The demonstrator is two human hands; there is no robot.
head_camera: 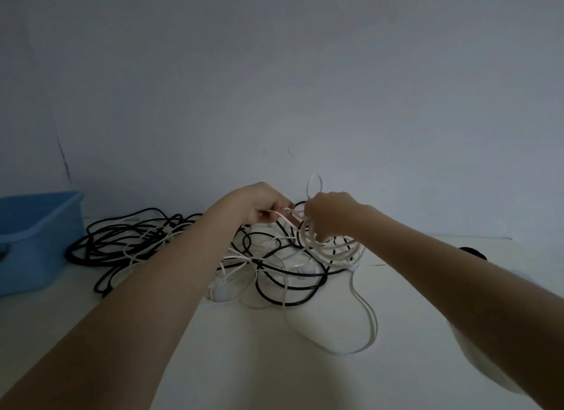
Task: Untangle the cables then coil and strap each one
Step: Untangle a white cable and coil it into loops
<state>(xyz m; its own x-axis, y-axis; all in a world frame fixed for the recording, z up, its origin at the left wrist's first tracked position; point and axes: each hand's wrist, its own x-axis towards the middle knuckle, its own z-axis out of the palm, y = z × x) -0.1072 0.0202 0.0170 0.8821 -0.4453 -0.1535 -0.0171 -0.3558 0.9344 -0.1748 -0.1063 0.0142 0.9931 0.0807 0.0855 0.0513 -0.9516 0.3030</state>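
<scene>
Several items logged from my remote feed, largest first. Wall (274, 73): plain, pale grey, fills the upper half behind the work surface. Table (259, 364): white top, bare toward the near edge. Blue plastic bin (36, 238): at the far left on the table, partly cut off by the frame, just beside the outer loops of cable. Tangle of black and white cables (268, 269): heaped at mid-table under both hands, black loops (100, 241) spreading left toward the bin, one long white loop (363, 327) trailing out toward me on the right. I cannot separate individual cables inside the heap. Left hand (262, 205): raised above the heap, fingers pinched closed on a white strand (287, 218) that runs across to the other hand. Right hand (329, 214): just beside the left, fist closed around a bundle of white coils (317, 241) that hang below it, with a small white loop (316, 183) standing up above the knuckles. Dark object (474, 252): small, behind the right forearm, too hidden to identify.
</scene>
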